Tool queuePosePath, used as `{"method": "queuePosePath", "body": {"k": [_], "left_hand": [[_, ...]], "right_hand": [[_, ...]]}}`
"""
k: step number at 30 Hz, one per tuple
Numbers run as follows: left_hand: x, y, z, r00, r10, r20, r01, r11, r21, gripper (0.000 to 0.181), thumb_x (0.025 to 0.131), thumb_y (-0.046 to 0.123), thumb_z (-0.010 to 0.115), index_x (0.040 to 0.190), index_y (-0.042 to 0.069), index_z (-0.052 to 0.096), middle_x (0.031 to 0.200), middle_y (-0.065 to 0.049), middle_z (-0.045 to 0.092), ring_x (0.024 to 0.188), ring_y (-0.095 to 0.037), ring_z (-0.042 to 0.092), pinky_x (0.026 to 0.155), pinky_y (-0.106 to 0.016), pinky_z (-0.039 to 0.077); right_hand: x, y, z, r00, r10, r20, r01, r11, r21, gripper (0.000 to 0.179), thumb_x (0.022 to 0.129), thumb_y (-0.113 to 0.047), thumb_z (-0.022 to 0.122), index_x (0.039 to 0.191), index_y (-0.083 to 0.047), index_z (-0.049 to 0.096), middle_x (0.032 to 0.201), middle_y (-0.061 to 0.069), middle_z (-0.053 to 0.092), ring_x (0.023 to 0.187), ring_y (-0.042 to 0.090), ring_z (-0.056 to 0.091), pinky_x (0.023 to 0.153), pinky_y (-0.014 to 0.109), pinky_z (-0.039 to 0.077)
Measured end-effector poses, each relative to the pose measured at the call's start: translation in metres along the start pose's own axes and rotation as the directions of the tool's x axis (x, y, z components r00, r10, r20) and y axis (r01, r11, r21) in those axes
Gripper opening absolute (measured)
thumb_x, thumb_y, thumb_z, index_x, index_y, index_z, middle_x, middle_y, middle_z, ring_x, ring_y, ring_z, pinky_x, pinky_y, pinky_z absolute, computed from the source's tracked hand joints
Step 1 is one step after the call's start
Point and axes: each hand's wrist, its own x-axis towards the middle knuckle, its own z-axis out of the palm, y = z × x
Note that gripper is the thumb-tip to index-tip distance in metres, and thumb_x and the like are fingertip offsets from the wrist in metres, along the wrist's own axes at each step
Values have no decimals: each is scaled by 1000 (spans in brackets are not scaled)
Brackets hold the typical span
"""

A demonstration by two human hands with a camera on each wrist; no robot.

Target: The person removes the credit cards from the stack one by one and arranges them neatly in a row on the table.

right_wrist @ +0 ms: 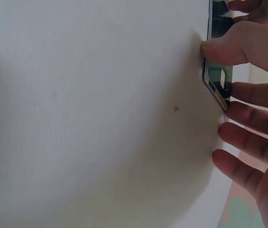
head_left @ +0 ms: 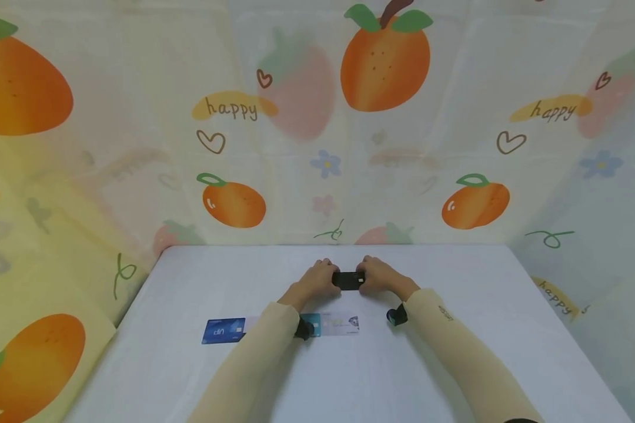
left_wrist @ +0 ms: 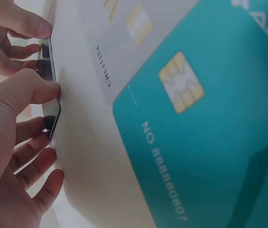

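Observation:
Both hands pinch a glossy black card (head_left: 348, 281) with a small chip near its right end, close over the far part of the table. My left hand (head_left: 319, 278) has its thumb on the card's near edge and fingertips at the far side, as the left wrist view shows. At the opposite end, my right hand (head_left: 379, 275) grips in the same way; its lower fingers reach down to the tabletop in the right wrist view. Nearer the body lies a row of cards, with a teal card (left_wrist: 186, 137) and a pale card (left_wrist: 124, 52) under the left wrist.
At the row's left end lies a blue VIP card (head_left: 223, 331); a whitish card (head_left: 340, 324) forms its right end. The left sleeve (head_left: 264, 352) hides part of the row. Behind the white table (head_left: 455, 270) hangs a fruit-patterned cloth (head_left: 317, 194).

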Motion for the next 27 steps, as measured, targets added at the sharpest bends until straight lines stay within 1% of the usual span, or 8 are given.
{"method": "queuePosePath", "body": {"k": [5,10,16,21,24,27], "left_hand": [[-1,-2,0,1000,15,-4,-15,1000,3,55,81,30,74,130,11,59,126,-6,55,115,-22,50,105,-40,42],[-2,-2,-2,1000,10,-16,-10,1000,-14,58,82,30,74,133,11,56,130,-8,55,120,-23,50,108,-41,41],[-3,-1,-8,1000,13,-15,-14,999,-30,60,81,30,76,134,10,56,130,-10,55,118,-24,49,107,-41,41],[-4,-2,-9,1000,19,-15,-19,999,-43,63,80,29,78,135,11,55,132,-10,54,121,-25,49,109,-42,40],[-7,-2,-10,998,39,-41,-41,998,-53,63,79,29,79,135,10,56,132,-11,54,122,-26,49,109,-43,40],[-10,-2,-11,995,64,-81,-68,997,-46,63,79,31,79,134,10,57,131,-12,55,121,-27,50,107,-43,41]], "right_hand": [[-1,-1,-1,1000,-11,2,12,1000,-26,49,75,-18,79,118,-1,65,108,10,58,99,24,54,95,42,46],[-2,-2,-3,1000,-12,-16,12,1000,-27,51,75,-20,79,120,-1,64,111,10,58,101,24,54,97,42,46],[-2,-2,-4,1000,-4,-25,4,1000,-23,52,76,-23,79,121,-2,64,112,9,59,100,22,53,96,40,46],[-5,-2,-4,999,-23,-46,22,1000,-17,52,76,-23,79,121,-2,64,110,10,60,98,22,53,95,41,47],[-10,-4,-5,997,-38,-66,37,999,-13,52,76,-23,78,122,-1,63,113,11,60,101,23,53,96,42,46],[-18,-7,-8,994,-58,-95,56,998,-20,53,77,-21,77,124,0,62,117,14,59,106,26,54,98,43,45]]}}
